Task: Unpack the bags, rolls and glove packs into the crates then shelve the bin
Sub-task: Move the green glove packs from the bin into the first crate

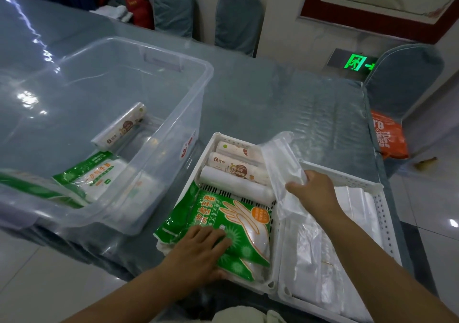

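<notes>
A clear plastic bin [193, 79] stands at the left with a roll [121, 126] and green glove packs [96, 173] in it. Two white crates sit side by side before me. The left crate [211, 148] holds three rolls [236, 168] at its far end and green glove packs [238, 225] at the near end. My left hand [198, 250] lies flat on the top glove pack. The right crate [367, 186] holds stacked clear plastic bags [315, 260]. My right hand [313, 188] grips a clear plastic bag [280, 158] lifted over that crate's far left corner.
The blue-grey table [285, 104] has a glossy clear cover. Covered chairs [238, 19] stand along its far side and one at the right [404, 79]. An orange bag [388, 134] hangs beside the right table edge. Tiled floor shows at both sides.
</notes>
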`<action>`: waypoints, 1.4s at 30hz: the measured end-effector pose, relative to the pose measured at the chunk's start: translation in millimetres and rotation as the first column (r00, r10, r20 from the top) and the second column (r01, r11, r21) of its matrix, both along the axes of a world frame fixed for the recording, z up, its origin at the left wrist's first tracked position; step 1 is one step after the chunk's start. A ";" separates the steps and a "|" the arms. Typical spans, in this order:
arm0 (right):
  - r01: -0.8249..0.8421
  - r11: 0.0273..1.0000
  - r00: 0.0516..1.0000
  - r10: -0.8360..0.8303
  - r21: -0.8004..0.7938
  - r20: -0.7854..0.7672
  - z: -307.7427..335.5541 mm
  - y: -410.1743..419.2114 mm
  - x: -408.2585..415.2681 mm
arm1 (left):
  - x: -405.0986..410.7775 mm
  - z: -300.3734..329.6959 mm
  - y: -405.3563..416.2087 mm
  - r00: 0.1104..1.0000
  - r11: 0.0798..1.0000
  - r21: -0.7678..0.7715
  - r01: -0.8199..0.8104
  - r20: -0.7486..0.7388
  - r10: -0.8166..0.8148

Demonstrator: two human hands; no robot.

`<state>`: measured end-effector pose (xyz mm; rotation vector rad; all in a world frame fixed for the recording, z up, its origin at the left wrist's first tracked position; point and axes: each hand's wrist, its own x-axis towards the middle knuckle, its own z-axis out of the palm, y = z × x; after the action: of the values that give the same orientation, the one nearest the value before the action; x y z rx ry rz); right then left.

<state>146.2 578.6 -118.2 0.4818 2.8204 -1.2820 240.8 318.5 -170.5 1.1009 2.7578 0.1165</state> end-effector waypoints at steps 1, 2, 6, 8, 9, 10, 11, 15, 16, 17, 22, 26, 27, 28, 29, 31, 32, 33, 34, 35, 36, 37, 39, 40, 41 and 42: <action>-0.017 1.000 1.000 0.017 0.007 0.003 0.4 -2.3 -3.3 | -0.1 1.2 -0.2 1.000 1.000 -0.005 -0.006 -0.007 0.006; -0.037 0.999 0.999 0.037 0.020 0.002 1.0 -5.5 -7.8 | -1.6 4.6 -0.2 1.000 1.000 0.000 -0.025 -0.005 0.025; -0.168 0.983 0.986 0.167 0.072 0.013 1.5 -27.4 -38.0 | -20.0 27.6 -0.8 0.986 0.986 0.030 -0.163 -0.027 0.164; -0.289 0.954 0.955 0.283 0.077 0.086 -1.8 -41.1 -56.7 | -31.7 40.4 -3.3 0.970 0.968 0.115 -0.225 -0.066 0.233; -0.354 0.930 0.931 0.339 0.102 0.136 -4.6 -47.0 -66.0 | -37.6 48.1 -5.3 0.965 0.964 0.135 -0.229 -0.099 0.243; -0.413 0.898 0.904 0.386 0.150 0.182 -7.4 -52.1 -74.4 | -42.4 57.5 -7.4 0.961 0.967 0.125 -0.222 -0.139 0.239; -0.460 0.862 0.881 0.415 0.211 0.226 -10.3 -55.8 -81.6 | -46.2 65.5 -9.3 0.955 0.970 0.119 -0.210 -0.185 0.230; -0.545 0.656 0.838 0.431 0.522 0.334 -21.3 -59.7 -96.9 | -56.5 88.0 -17.5 0.932 0.972 0.142 -0.189 -0.286 0.222; -0.530 0.622 0.847 0.423 0.576 0.323 -23.6 -59.5 -97.9 | -57.6 92.8 -19.4 0.926 0.972 0.132 -0.193 -0.304 0.225; -0.509 0.614 0.858 0.413 0.603 0.305 -25.3 -59.2 -98.0 | -58.0 97.1 -21.6 0.916 0.972 0.128 -0.199 -0.328 0.230; -0.435 0.665 0.897 0.379 0.607 0.228 -21.4 -54.6 -93.7 | -62.3 123.4 -35.3 0.881 0.964 0.149 -0.220 -0.395 0.262; -0.384 0.762 0.899 0.437 0.521 0.023 7.3 -67.0 -84.5 | -71.8 151.6 -60.1 0.858 0.952 0.194 -0.238 -0.416 0.300; -0.373 0.782 0.890 0.453 0.499 -0.044 17.6 -74.3 -82.4 | -75.2 158.0 -69.3 0.853 0.950 0.197 -0.244 -0.422 0.307; -0.366 0.795 0.876 0.469 0.484 -0.109 29.1 -83.1 -79.7 | -78.9 162.4 -79.5 0.852 0.946 0.203 -0.252 -0.417 0.317; -0.357 0.804 0.858 0.484 0.475 -0.173 41.1 -93.8 -77.0 | -82.9 165.1 -91.1 0.852 0.939 0.218 -0.266 -0.403 0.335; -0.332 0.818 0.801 0.508 0.469 -0.317 65.5 -119.5 -71.8 | -90.7 169.8 -116.4 0.854 0.925 0.242 -0.294 -0.368 0.368; -0.325 0.822 0.762 0.520 0.467 -0.386 77.3 -134.0 -69.4 | -94.0 172.1 -130.3 0.850 0.920 0.240 -0.311 -0.362 0.382; -0.330 0.822 0.723 0.536 0.463 -0.436 88.6 -149.5 -67.5 | -97.2 174.9 -144.7 0.844 0.914 0.234 -0.330 -0.360 0.397; -0.347 0.817 0.692 0.554 0.461 -0.462 98.6 -166.1 -65.6 | -100.3 177.8 -159.7 0.838 0.908 0.232 -0.350 -0.357 0.414; -0.374 0.807 0.669 0.576 0.457 -0.469 107.0 -183.4 -64.3 | -103.7 180.7 -175.6 0.831 0.901 0.235 -0.365 -0.353 0.430; -0.412 0.794 0.653 0.600 0.448 -0.462 113.1 -201.7 -63.3 | -106.9 183.1 -192.4 0.822 0.890 0.241 -0.387 -0.346 0.451; -0.461 0.777 0.642 0.626 0.430 -0.443 117.3 -221.3 -62.5 | -110.0 184.7 -210.1 0.811 0.876 0.246 -0.415 -0.336 0.479; -0.573 0.729 0.627 0.684 0.373 -0.374 120.9 -263.7 -58.9 | -115.5 186.4 -247.0 0.790 0.848 0.253 -0.466 -0.312 0.527; -0.631 0.701 0.622 0.713 0.331 -0.324 120.1 -285.7 -56.4 | -117.0 186.7 -264.3 0.783 0.836 0.257 -0.485 -0.297 0.546; -0.686 0.668 0.616 0.744 0.290 -0.259 117.5 -307.2 -54.1 | -117.5 186.6 -279.9 0.776 0.824 0.262 -0.502 -0.284 0.563; -0.735 0.626 0.600 0.779 0.259 -0.181 114.0 -327.7 -52.4 | -117.3 186.2 -293.4 0.772 0.817 0.264 -0.513 -0.274 0.574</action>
<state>93.8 250.9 -4.2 -0.9256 2.7570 -0.9610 123.6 25.1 15.7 0.3146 3.3654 0.2671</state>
